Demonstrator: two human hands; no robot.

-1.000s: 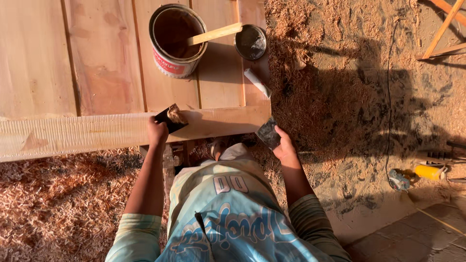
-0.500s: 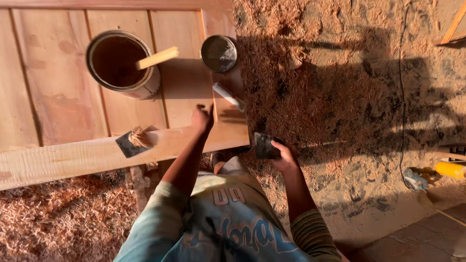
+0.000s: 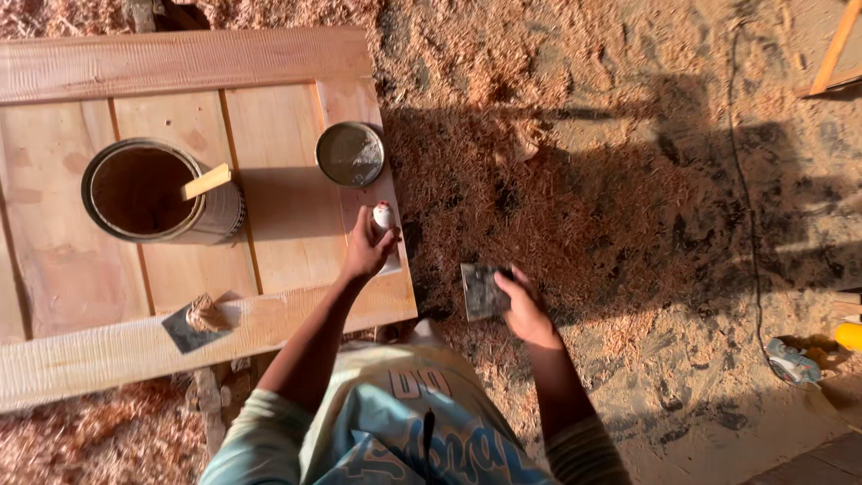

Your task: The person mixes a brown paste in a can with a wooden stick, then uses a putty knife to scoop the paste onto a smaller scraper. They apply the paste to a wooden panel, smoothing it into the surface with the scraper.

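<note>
My left hand point(image 3: 364, 252) is closed around a small white tube with a red tip point(image 3: 383, 218), lifted just above the right edge of the wooden door panel point(image 3: 180, 63). My right hand point(image 3: 521, 305) holds a flat metal scraper blade point(image 3: 480, 291) out over the sawdust to the right of the panel. A second scraper with a lump of brown filler point(image 3: 199, 321) lies on the panel's near rail. An open tin can point(image 3: 148, 190) with a wooden stick point(image 3: 207, 181) in it stands on the panel, and its round lid point(image 3: 350, 154) lies near the right edge.
Sawdust and wood shavings point(image 3: 575, 135) cover the ground around the panel. A dark cable point(image 3: 747, 207) runs down the right side. A yellow tool point(image 3: 847, 336) and a bluish object point(image 3: 793, 361) lie at the far right. A wooden frame piece point(image 3: 835, 49) sits top right.
My left hand let go of the scraper with filler, left it on the near rail, reached forward and picked up the white tube. The right hand kept its scraper blade.
</note>
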